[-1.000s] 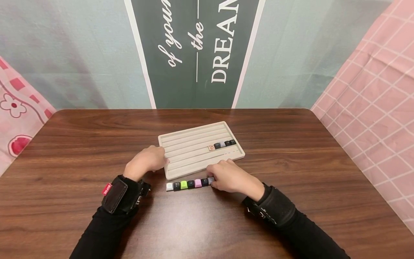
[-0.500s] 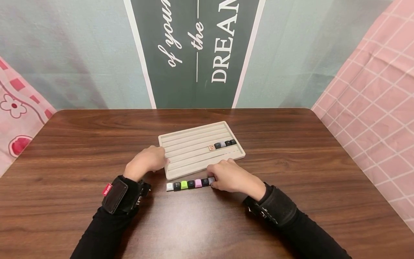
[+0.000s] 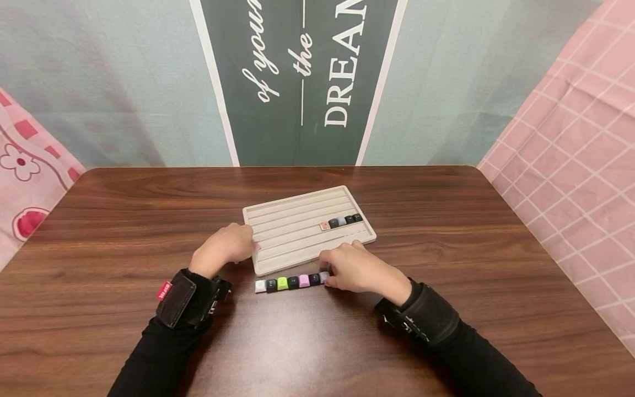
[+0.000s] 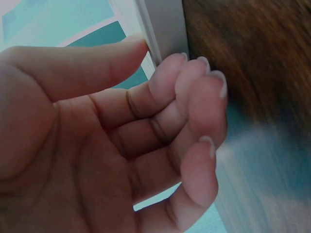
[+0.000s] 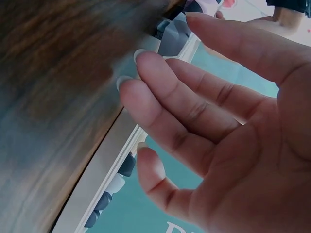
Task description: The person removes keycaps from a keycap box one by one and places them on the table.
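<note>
My left hand (image 3: 225,246) pinches the left edge of a cream ridged tray (image 3: 285,223); in the left wrist view the thumb lies at the tray's rim (image 4: 167,31) and the curled fingertips (image 4: 167,77) meet its outer side. My right hand (image 3: 359,268) is at the right end of a row of keycaps (image 3: 293,282), below the tray's front edge. Its thumb and forefinger stand slightly apart beside the last keycap, a grey one (image 3: 324,277). The right wrist view shows this grey keycap (image 5: 173,40) near the thumb tip, the other fingers loosely extended.
Inside the tray, on the right, a short row of dark and light keycaps (image 3: 342,221) ends in an orange-patterned keycap (image 3: 324,226). The row on the table includes white, black, green and pink keycaps. A wooden table (image 3: 431,220) carries everything, with hanging cloths behind.
My right hand has shifted slightly right, its forefinger and thumb easing away from the grey keycap. The left hand, tray and keycap rows look unchanged.
</note>
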